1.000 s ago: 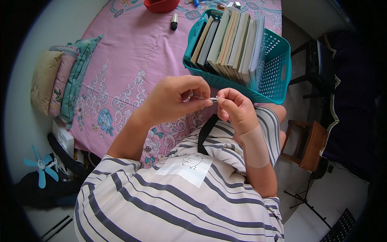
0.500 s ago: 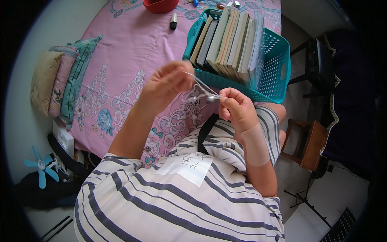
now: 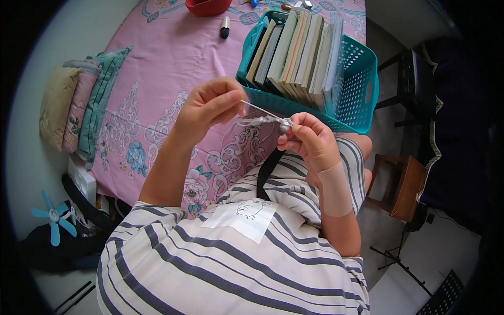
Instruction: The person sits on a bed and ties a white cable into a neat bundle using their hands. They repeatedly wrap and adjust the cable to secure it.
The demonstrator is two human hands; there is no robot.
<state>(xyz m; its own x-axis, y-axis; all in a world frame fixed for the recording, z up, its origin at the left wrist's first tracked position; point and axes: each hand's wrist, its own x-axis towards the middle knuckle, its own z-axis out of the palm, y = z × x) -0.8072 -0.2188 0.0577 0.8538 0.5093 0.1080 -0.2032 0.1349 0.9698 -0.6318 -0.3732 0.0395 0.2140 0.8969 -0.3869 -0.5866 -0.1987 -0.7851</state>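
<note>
My left hand (image 3: 210, 105) pinches the end of a thin white cord (image 3: 260, 108), which runs taut across to my right hand (image 3: 314, 140). Between the thumb and fingertips of that right hand is the bunched part of the cord, along with a small rounded grey piece (image 3: 284, 128). Loose, tangled strands hang between the two hands, above the pink bedspread. What the cord belongs to is too small to make out. A light band wraps my right wrist.
Just beyond my hands stands a teal basket (image 3: 371, 94) with a row of upright books (image 3: 299, 55). Farther back on the pink bedspread (image 3: 173, 58) lie a red bowl (image 3: 208, 6) and a small silver-and-black cylinder (image 3: 224, 27). Folded cushions (image 3: 79, 107) are stacked at the left.
My left hand has settled from a blurred motion and moved slightly left and down. The cord is pulled straighter, and the grey piece has shifted nearer to my right fingers.
</note>
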